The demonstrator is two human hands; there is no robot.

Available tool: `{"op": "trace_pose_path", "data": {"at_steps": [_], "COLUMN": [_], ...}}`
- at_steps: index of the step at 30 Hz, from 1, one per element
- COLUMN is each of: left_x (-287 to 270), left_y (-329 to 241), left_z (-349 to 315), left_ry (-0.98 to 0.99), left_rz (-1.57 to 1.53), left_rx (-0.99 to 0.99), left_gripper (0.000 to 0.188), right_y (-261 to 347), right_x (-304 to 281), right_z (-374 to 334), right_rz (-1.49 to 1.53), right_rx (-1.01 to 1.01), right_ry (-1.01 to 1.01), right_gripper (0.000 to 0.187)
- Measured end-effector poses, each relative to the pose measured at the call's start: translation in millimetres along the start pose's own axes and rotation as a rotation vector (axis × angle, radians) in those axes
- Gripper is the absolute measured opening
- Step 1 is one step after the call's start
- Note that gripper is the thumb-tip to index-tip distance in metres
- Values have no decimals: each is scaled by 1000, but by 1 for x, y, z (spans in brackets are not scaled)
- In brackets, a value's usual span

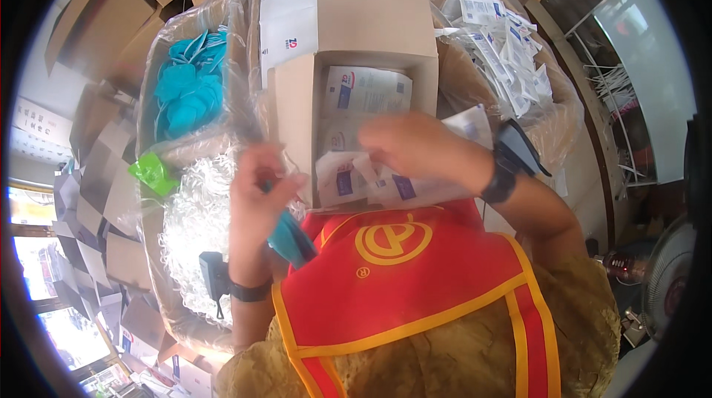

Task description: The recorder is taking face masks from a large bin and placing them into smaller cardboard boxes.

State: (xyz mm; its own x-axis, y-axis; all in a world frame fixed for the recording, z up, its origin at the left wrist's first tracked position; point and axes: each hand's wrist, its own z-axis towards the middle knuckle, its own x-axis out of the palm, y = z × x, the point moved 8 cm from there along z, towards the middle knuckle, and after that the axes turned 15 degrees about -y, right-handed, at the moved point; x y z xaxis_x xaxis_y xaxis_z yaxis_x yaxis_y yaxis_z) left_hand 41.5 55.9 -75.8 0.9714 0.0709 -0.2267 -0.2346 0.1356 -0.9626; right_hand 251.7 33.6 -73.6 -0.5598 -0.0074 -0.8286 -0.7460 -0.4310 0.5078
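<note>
My left hand (pixel 261 189), slightly blurred, is beside the left wall of an open cardboard box (pixel 295 113). Its fingers are curled, and a folded teal piece (pixel 291 239) hangs from it in front of my apron; teal also shows between the fingers. Over the box's near right part is my right hand (pixel 415 147), fingers bent down and pinched at the edge of a white packet (pixel 365 167). More flat white packets (pixel 368 90) with blue and red print lie inside the box. My right hand covers part of them.
Left stand a plastic-lined bin of teal pieces (pixel 190 90) and one heaped with white cords (pixel 194 227), a green scrap (pixel 154 173) between them. At the right is a bin of white packets (pixel 500 50). White boxes (pixel 289 20) stand behind; a fan (pixel 667 287) is at far right.
</note>
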Motion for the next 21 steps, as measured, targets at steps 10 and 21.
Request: {"op": "trace_pose_path", "data": {"at_steps": [10,21], "left_x": [51,49], "left_y": [-41,-66], "left_z": [-20,-33], "left_ry": [193,130], "left_rz": [109,134], "left_rx": [87,99], "left_gripper": [15,10], "right_y": [35,56], "right_x": [-49,-58], "right_z": [-14,-17], "right_rz": [110,65], "right_rx": [-97,-263], "right_ry": [-249,-374], "right_gripper": [14,11]}}
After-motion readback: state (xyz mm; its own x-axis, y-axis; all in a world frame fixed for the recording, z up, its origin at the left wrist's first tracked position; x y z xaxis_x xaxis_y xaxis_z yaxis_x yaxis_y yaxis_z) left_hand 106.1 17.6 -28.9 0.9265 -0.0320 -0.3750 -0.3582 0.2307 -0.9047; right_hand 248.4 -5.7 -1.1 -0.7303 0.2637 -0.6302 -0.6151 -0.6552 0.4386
